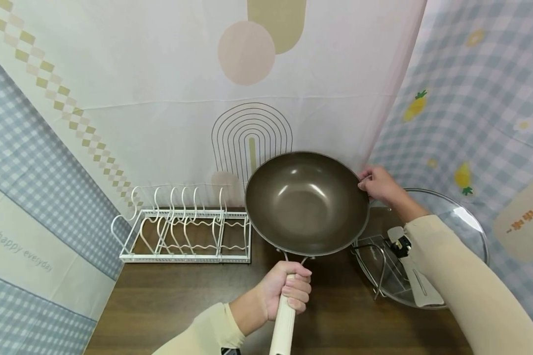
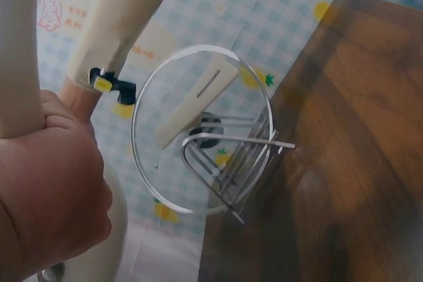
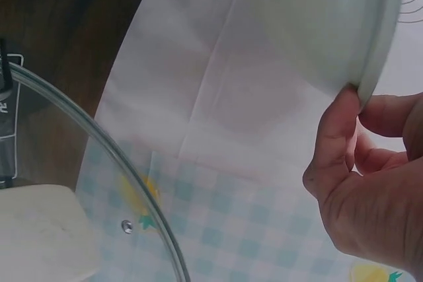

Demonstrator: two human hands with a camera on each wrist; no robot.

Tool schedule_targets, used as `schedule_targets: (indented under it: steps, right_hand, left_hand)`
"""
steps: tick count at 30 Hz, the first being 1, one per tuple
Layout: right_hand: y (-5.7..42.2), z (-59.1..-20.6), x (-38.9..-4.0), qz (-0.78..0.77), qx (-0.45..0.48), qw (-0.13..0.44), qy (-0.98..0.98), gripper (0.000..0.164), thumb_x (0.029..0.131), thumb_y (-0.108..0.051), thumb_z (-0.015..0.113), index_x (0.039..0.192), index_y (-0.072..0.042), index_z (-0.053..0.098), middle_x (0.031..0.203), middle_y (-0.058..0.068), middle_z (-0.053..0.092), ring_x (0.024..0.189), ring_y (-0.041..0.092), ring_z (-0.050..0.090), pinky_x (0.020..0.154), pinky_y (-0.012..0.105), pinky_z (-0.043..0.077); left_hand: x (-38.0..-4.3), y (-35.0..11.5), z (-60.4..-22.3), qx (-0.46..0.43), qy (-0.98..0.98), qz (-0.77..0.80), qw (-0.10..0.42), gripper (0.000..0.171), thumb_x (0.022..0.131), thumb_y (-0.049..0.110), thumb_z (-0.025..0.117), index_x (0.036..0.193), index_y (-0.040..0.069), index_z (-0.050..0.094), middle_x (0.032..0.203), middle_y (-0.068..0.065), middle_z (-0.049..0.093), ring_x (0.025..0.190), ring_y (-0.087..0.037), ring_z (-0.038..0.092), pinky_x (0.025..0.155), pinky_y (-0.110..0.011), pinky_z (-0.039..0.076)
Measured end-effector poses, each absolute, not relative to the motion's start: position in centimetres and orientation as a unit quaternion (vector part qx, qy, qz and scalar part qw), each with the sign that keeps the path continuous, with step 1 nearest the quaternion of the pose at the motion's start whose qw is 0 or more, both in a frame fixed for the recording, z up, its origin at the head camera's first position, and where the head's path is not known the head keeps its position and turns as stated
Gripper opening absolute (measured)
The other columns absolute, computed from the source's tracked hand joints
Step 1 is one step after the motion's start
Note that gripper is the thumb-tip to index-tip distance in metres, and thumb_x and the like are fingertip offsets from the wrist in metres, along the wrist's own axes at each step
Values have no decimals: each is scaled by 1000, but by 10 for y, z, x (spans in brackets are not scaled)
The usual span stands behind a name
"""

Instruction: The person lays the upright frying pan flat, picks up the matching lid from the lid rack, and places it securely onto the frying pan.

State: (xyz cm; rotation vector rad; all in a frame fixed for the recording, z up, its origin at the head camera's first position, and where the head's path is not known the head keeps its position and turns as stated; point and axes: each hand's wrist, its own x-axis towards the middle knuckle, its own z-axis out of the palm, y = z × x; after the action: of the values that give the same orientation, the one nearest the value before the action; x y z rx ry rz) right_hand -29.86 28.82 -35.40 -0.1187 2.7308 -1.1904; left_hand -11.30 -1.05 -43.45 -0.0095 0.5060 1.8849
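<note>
So the main thing here is a big round wok (image 1: pixel 302 202), dark grey-brown inside with a pale outer side. It's held up over the dark brown wood-look table (image 1: pixel 182 305), its inside facing the head camera, between a rack on one side and a lid on the other.

The left hand (image 1: pixel 288 291) has its fingers closed right around the long cream ribbed handle (image 1: pixel 283 328), just below where the metal fork joins the pan. The right hand (image 1: pixel 379 187) is up at the far right edge, thumb and fingers pinching the rim; the right wrist view shows that grip pretty clearly.

Just right of the wok, partly behind the right arm, there's a large round clear glass lid with a metal rim (image 1: pixel 455 217), tilted up in a bent silver wire stand (image 1: pixel 384 266). A cream slotted spatula (image 1: pixel 422 286) overlaps the lid, can't tell exactly what it's leaning on.

Over on the left sits a white metal rack with curved wire dividers (image 1: pixel 186 258). Behind it all hangs white cloth with printed arches (image 1: pixel 160 138), plus blue-and-white checked cloth with pineapples (image 1: pixel 471 123) on the right.
</note>
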Motion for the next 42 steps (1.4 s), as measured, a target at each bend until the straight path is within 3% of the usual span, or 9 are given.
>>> schedule_targets:
  steps: [9,28,42]
  right_hand:
    - [295,-358,-289,-416,-22,94,904,27,98,2,54,121,15,47,86,6,57,67,12,57,61,34,58]
    - [301,-370,-271,-427,-19,142,893,20,99,3,48,116,11,40,98,16,54,70,18,59,64,32,58]
    - [302,-380,-260,-446,-17,144,883,15,97,7,50,107,8,39,84,7,43,70,18,52,60,31,56]
  left_hand:
    - [-115,-16,-435,-32,327,788,521,39,99,17,42,60,24,39,47,17,34,35,6,36,42,-14,24]
    - [-117,-31,-449,-37,457,735,499,33,96,19,50,64,23,42,52,16,28,42,4,27,44,-14,30]
    - [-117,-39,-459,-47,529,708,465,31,93,19,57,66,22,42,53,16,28,43,5,25,42,-13,29]
